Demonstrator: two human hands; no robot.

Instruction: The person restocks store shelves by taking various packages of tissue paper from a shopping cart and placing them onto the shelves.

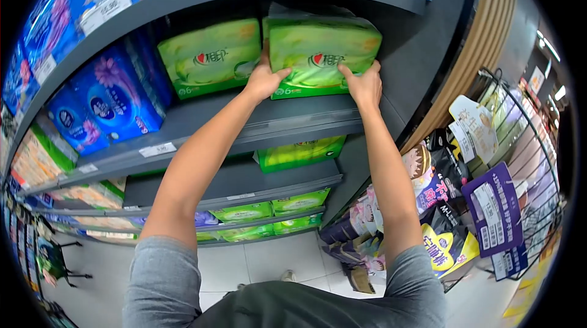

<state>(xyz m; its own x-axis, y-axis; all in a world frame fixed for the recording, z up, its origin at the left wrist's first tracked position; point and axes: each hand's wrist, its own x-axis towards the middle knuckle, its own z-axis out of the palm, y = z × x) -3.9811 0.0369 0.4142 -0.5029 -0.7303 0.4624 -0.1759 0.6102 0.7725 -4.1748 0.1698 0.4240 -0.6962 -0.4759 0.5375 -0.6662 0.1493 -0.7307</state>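
Note:
A green tissue pack [324,49] stands on the upper shelf [257,121], at its right end. My left hand [264,78] grips the pack's left side, with the thumb on its front face. On the opposite side, my right hand [364,83] holds the lower right edge, thumb also in front. Both hands are closed on this one pack. Just left of it stands another green pack [214,57], close to my left hand. Clear plastic wrap shows behind the top of the held pack.
Blue tissue packs [110,98] fill the shelf's left part. Lower shelves hold more green packs [301,153]. A grey side panel [411,59] bounds the shelf at the right, beside a wire basket rack [531,138] with hanging purple tags [494,208].

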